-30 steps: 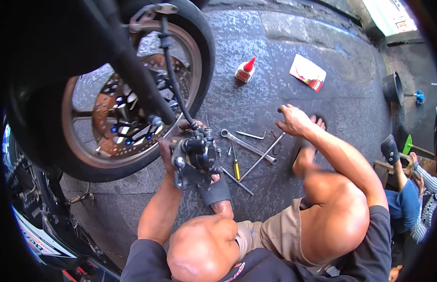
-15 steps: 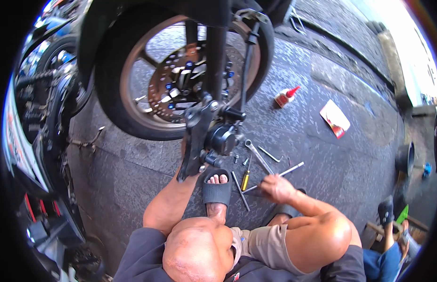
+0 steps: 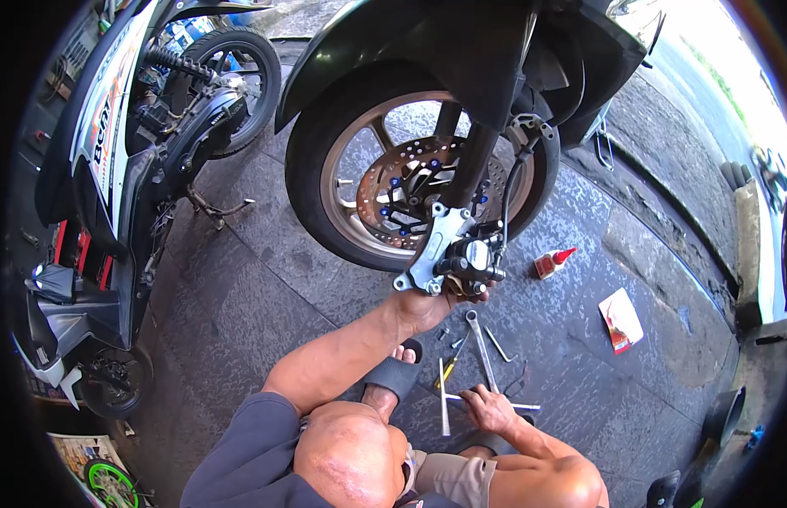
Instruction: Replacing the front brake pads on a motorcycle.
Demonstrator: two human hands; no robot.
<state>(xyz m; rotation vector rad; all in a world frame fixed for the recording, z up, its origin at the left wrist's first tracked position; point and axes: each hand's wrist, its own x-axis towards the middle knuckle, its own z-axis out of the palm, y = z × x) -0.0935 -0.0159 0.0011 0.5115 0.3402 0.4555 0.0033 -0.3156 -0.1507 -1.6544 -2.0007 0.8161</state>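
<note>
My left hand [image 3: 426, 309] is closed from below around a black brake caliper [image 3: 474, 256] with a silver bracket [image 3: 443, 241] on it. The caliper is up beside the fork leg, in front of the brake disc [image 3: 393, 179] of a motorcycle's front wheel [image 3: 313, 199]. A hose runs up from it. Low on the right, my right hand [image 3: 488, 410] has its fingers around the shaft of a T-handle wrench [image 3: 445, 415]. Just beyond lie a combination wrench [image 3: 483, 351], a yellow-handled screwdriver [image 3: 448, 370], a hex key [image 3: 498, 344] and small bolts [image 3: 445, 334].
A bottle with a red cap [image 3: 553, 262] stands on the dark tiled floor, near a red-and-white packet [image 3: 621, 320]. Another motorcycle [image 3: 114, 203] stands at the left. A dark round container [image 3: 722, 416] is at the right edge, and my sandalled foot [image 3: 392, 377] is below the caliper.
My view has swung, so the wheel and tools appear farther right. The caliper has turned, its silver bracket facing me. My right hand has closed on the T-handle wrench, which has turned.
</note>
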